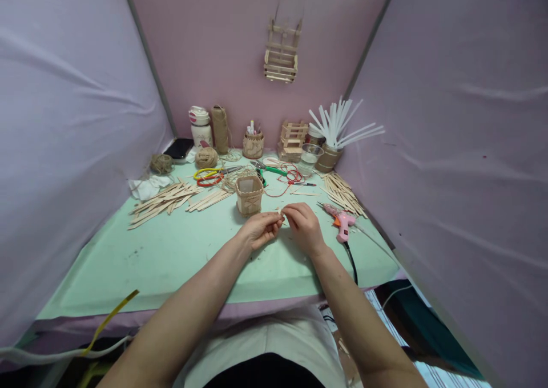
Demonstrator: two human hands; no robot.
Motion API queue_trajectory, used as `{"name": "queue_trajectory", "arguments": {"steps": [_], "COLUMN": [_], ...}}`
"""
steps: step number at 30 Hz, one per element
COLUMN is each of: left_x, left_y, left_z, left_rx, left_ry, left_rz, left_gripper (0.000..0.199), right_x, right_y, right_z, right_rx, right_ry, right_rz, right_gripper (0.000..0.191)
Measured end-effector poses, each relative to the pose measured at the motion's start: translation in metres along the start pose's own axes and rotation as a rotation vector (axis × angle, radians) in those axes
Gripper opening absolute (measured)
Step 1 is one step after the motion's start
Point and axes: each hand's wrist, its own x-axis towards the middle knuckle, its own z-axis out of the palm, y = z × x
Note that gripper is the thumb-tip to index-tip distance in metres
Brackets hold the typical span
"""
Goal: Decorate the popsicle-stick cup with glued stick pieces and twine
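My left hand (pixel 263 229) and my right hand (pixel 303 225) meet above the middle of the green table. Their fingertips are pinched around a small pale piece, mostly hidden, too small to make out. Just behind my left hand stands a small square basket (pixel 249 196) of wooden sticks, upright, touched by neither hand. To the right of my right hand a pink glue gun (pixel 343 222) lies on the table with its cord running toward the front edge.
Loose wooden sticks (pixel 165 201) lie at the left, more sticks (pixel 342 194) at the right. Behind are scissors (pixel 209 177), twine balls (pixel 206 157), green-handled pliers (pixel 276 170), red cord (pixel 295 174), a plastic cup (pixel 309 160) and glue sticks (pixel 336 122) in a pot. A stick swing (pixel 281 63) hangs above.
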Motion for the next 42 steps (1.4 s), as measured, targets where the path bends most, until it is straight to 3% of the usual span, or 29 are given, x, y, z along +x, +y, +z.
{"name": "queue_trajectory", "arguments": {"steps": [5, 8, 12, 18, 30, 42], "left_x": [0.000, 0.000, 0.000, 0.000, -0.002, -0.001], "left_y": [-0.004, -0.006, -0.007, -0.008, -0.007, -0.006], "left_z": [0.003, 0.005, 0.005, 0.004, 0.005, 0.003], "left_rx": [0.203, 0.268, 0.298, 0.312, 0.236, 0.136], "left_ry": [0.098, 0.134, 0.118, 0.108, 0.083, 0.063], "left_rz": [0.292, 0.350, 0.364, 0.348, 0.281, 0.189], "left_gripper": [0.017, 0.023, 0.023, 0.022, 0.026, 0.011], "right_x": [0.004, 0.008, 0.011, 0.010, 0.010, 0.012], "right_y": [-0.005, -0.009, -0.014, -0.015, -0.016, -0.018], "right_z": [0.000, 0.000, 0.001, 0.003, 0.009, 0.010], "right_rx": [0.254, 0.427, 0.571, 0.617, 0.651, 0.674], "right_ry": [0.073, 0.016, 0.004, 0.020, 0.090, 0.105], "right_rz": [0.448, 0.665, 0.802, 0.884, 0.898, 0.934], "right_gripper": [0.016, 0.022, 0.022, 0.024, 0.022, 0.021]}}
